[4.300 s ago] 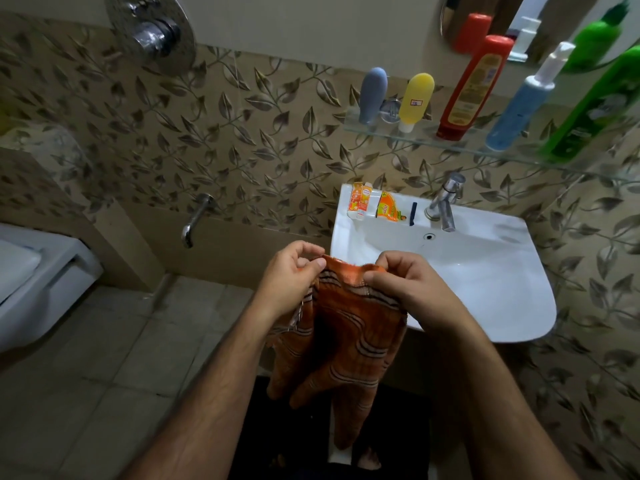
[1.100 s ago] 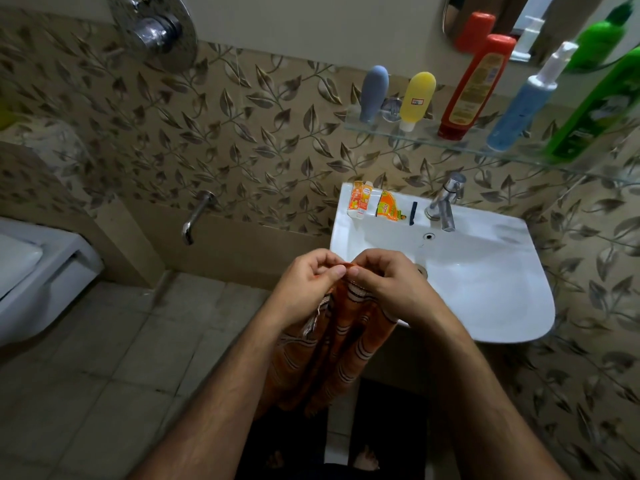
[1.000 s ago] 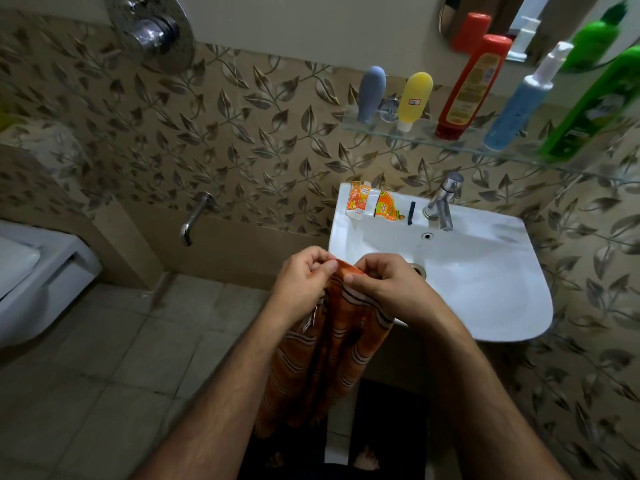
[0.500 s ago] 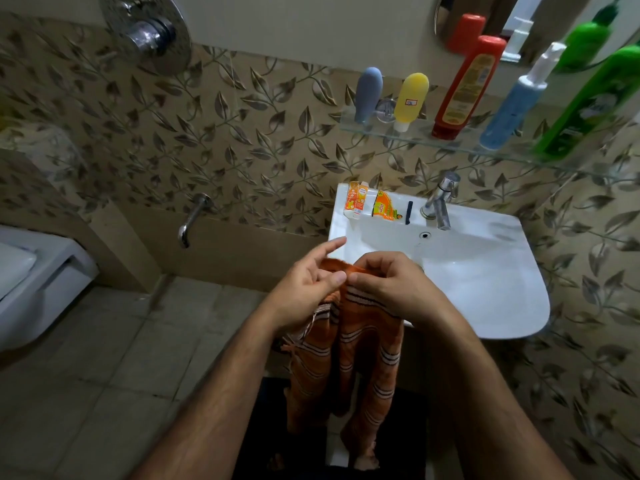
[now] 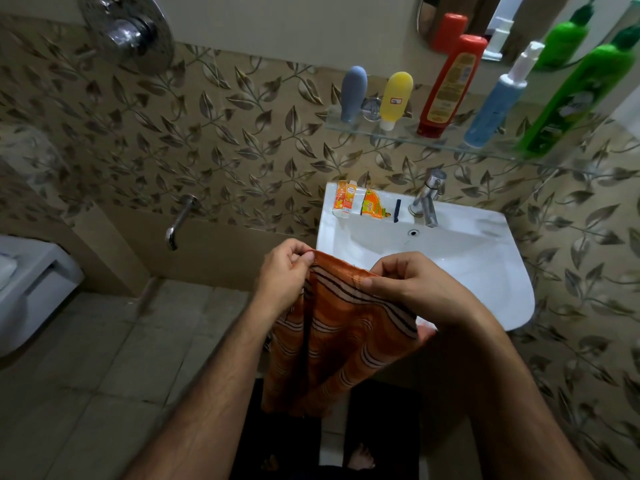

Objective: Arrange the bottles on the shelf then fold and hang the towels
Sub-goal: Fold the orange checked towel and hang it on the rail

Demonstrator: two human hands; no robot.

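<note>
Fingertips of the left hand are seen pinched, thumb against curled fingers, on the upper left corner of an orange woven towel with dark and pale wavy stripes; the right hand is closed in a like pinch on the upper right corner, thumb pressed over the hem. Between the two pinches the top edge is held nearly level and fairly taut, rising slightly toward the left hand. From that edge the cloth hangs straight down below the fingers, so its long axis is judged to run vertically, with soft lengthwise creases and a dark fold line near the left side. Both hands are equally at the towel; neither is nearer. The coming fold is judged to turn on that hanging length: either the corners would be brought together, or the lower end, well below the fingers, would have to be lifted. The fabric appears thin, limp and matte. Just beyond the fingers a white glazed ceramic basin is found, with a chrome tap at its back. Above and beyond, on a clear glass shelf, five smooth plastic bottles stand in a row: grey-blue, yellow, red, light blue with a white pump, and green. No towel rail is shown.
</note>
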